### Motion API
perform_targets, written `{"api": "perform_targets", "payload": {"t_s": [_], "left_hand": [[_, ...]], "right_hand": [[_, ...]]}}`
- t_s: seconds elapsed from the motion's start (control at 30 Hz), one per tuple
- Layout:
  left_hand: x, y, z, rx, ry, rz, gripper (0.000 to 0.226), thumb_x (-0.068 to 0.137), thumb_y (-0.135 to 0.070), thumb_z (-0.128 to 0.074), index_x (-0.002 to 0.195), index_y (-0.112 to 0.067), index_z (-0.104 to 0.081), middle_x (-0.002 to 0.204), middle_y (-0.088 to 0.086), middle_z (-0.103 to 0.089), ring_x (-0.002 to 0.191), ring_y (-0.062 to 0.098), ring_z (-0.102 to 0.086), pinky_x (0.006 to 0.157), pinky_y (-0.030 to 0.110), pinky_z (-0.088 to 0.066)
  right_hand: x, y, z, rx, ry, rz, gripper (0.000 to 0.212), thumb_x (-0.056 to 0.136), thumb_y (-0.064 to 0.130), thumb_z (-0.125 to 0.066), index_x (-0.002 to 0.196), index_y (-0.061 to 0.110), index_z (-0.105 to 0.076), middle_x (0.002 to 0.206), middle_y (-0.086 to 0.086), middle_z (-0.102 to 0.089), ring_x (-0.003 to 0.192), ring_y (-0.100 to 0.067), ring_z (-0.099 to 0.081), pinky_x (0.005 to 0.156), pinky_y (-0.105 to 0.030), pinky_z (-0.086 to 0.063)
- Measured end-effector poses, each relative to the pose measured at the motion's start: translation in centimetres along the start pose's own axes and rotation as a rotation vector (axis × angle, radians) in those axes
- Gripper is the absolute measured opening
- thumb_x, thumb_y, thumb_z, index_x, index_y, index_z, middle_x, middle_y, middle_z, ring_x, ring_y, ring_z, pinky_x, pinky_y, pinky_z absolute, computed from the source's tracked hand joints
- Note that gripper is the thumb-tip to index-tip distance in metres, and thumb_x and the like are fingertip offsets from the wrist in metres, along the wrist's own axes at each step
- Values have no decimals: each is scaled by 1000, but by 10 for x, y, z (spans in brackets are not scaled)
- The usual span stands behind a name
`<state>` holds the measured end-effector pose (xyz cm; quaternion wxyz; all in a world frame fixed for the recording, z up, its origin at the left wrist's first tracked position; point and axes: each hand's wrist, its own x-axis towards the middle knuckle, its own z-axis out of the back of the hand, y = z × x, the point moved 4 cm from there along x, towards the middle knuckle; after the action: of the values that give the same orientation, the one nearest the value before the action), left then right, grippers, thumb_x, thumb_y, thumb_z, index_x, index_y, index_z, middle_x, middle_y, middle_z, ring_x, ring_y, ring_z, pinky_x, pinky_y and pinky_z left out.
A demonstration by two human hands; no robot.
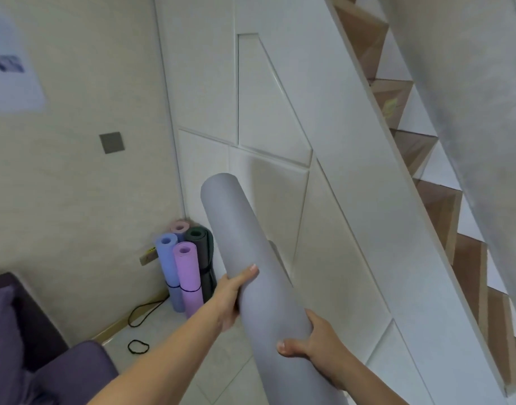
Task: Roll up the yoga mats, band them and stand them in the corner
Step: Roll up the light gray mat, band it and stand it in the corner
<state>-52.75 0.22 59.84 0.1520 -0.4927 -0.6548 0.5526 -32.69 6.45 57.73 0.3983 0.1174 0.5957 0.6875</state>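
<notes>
Holding a rolled grey mat (250, 258) w/ both hands: left hand (230, 296) wraps mid-roll, right hand (312, 337) grips nearer end. Smooth, plain, poss. unbanded (hard to tell). Long axis tilts up-left, far end toward the corner mats (186, 267).

Rolled grey mat (250, 258) tilted aloft; four banded rolls (184, 264) (upright) cornered.
</notes>
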Motion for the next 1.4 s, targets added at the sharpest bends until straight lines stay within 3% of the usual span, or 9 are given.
{"api": "perform_targets", "payload": {"t_s": [0.17,0.3,0.4,0.5,0.67,0.9,1.17,1.27,1.4], "left_hand": [[-6,7,12,-114,-172,-38,73,57,-29,-88,121,-4,-63,106,14,-75,95,33,-74,79,44,-61],[-22,7,5,-56,-307,-163,77,44,-26,-92,114,-6,-65,102,10,-76,86,26,-75,80,45,-61],[-41,7,-10,22,-433,-266,69,49,-23,-93,110,-13,-62,99,4,-75,83,21,-74,74,40,-62],[-58,4,-7,18,-453,-326,78,53,-22,-95,119,-18,-52,108,-2,-69,96,19,-69,81,40,-59],[-62,-20,25,-19,-60,-333,98,52,-45,-91,135,-10,-53,126,12,-68,114,32,-66,91,44,-55],[-67,-37,48,-82,34,-297,99,48,-44,-94,129,0,-58,122,23,-67,108,39,-67,87,47,-57],[-88,-49,34,171,-407,-555,85,44,-43,-91,118,-21,-57,111,-4,-72,100,16,-71,83,44,-60],[-103,-43,22,215,-442,-585,88,44,-44,-90,121,-30,-51,113,-12,-69,103,7,-68,85,36,-58],[-109,-59,28,247,-130,-602,92,51,-34,-89,133,-23,-49,121,-9,-68,113,12,-65,84,26,-55]], "right_hand": [[1,4,-9,-120,98,-20,97,45,43,-95,132,24,-56,120,7,-71,106,-14,-69,96,-43,-55],[-7,33,-32,-673,-28,68,133,58,61,-72,158,27,9,157,1,-20,143,-23,-33,108,-36,-37],[-11,50,-61,-800,-165,128,148,58,65,-78,153,21,27,161,-11,-7,148,-30,-19,117,-42,-28],[-9,46,-66,-726,-245,222,143,60,58,-80,156,21,20,157,-3,-17,144,-23,-26,116,-31,-28],[-4,55,-46,-310,12,310,130,50,44,-86,157,39,-12,144,20,-44,128,-8,-51,103,-30,-47],[9,60,-55,-48,362,279,112,43,21,-91,143,28,-43,133,2,-63,124,-21,-60,103,-45,-51],[-21,89,-95,-521,-136,344,146,57,58,-78,156,22,23,154,7,-4,147,-20,-17,109,-36,-40],[-22,94,-95,-420,-229,334,157,33,65,-84,157,26,4,150,9,-25,140,-14,-35,104,-35,-46],[-15,91,-71,-93,-122,406,113,39,37,-95,135,52,-38,126,21,-59,111,-4,-63,85,-33,-58]]}}
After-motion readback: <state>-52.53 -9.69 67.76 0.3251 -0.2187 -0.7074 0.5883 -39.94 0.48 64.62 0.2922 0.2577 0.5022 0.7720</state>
